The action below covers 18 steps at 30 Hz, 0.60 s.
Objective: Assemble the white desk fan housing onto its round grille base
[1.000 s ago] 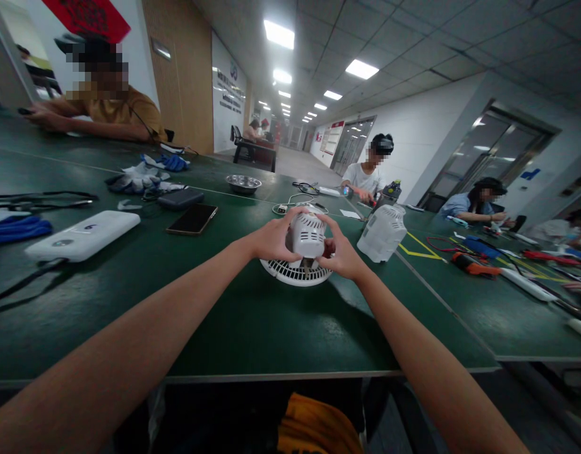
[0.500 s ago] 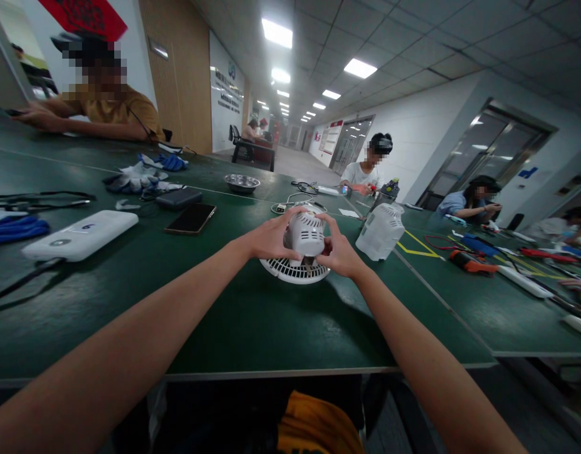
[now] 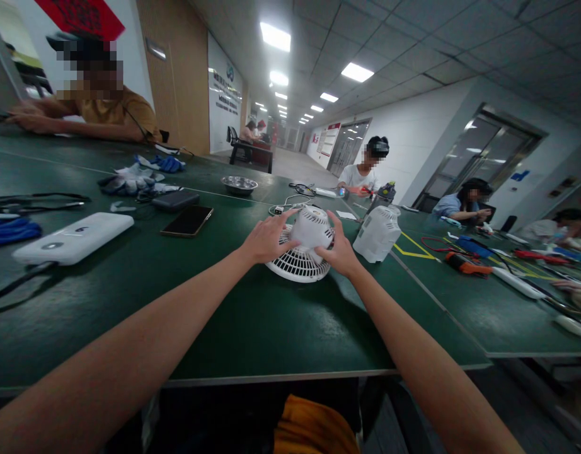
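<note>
A white electric fan head (image 3: 297, 268) lies with its slotted grille down on the green table, its rounded rear motor housing (image 3: 312, 228) facing up. My left hand (image 3: 270, 238) curves about the left side of the housing, thumb and fingertips at its edge. From the right, my right hand (image 3: 341, 251) grips the same housing, its thumb across the front and its fingers partly hidden behind. Just to the right stands a white plastic fan base (image 3: 378, 233). A white cable (image 3: 287, 205) runs behind the fan.
Left of the fan lie a phone (image 3: 187, 222), a white power bank (image 3: 75, 238), a dark case (image 3: 176, 199) and gloves (image 3: 130, 180). A metal bowl (image 3: 239, 185) stands farther back. An orange-and-black meter (image 3: 467, 265) is at right. Other people sit around the table.
The motor housing has turned, its vent slots shifting from the front to the right side. My left hand's grasp has loosened a little, and my right thumb has come round the front.
</note>
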Available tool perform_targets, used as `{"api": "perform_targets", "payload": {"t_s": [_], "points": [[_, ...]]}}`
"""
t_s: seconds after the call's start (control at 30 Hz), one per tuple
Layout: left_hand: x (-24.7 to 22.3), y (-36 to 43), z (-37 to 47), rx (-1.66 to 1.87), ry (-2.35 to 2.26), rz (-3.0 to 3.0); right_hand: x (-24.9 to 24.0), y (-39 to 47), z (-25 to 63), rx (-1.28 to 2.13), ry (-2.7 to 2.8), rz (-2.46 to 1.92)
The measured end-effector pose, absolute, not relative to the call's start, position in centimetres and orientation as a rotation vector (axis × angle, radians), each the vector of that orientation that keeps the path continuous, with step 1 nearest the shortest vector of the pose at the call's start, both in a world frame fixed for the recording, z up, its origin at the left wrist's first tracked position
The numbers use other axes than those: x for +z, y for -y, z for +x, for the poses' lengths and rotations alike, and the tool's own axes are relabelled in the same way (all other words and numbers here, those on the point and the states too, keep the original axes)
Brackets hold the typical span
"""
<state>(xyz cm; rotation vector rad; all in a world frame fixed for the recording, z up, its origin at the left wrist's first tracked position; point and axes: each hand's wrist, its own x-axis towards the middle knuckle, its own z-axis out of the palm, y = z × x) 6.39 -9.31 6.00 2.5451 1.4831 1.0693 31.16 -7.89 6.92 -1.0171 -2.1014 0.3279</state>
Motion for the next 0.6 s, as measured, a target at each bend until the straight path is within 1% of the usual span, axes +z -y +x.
{"api": "perform_targets", "payload": {"t_s": [0.1, 0.23, 0.33, 0.43, 0.53, 0.6], "points": [[5.3, 8.8, 6.2, 1.019, -1.639, 2.419, 6.7, 7.7, 31.6, 0.391, 2.127, -0.996], [4.3, 7.7, 5.8, 0.929, -1.937, 2.032, 6.6, 7.8, 31.6, 0.378, 2.082, -1.001], [4.0, 7.1, 5.2, 0.974, -1.988, 1.820, 6.6, 7.7, 31.5, 0.361, 2.005, -1.025], [4.6, 7.0, 4.4, 1.196, -1.860, 1.831, 6.4, 7.4, 31.6, 0.516, 1.822, -1.028], [5.5, 7.4, 4.2, 1.574, -1.534, 1.908, 6.4, 7.0, 31.9, 0.803, 1.511, -0.960], [5.9, 7.6, 4.4, 1.694, -1.390, 1.968, 6.5, 7.0, 31.9, 1.054, 1.331, -0.894]]}}
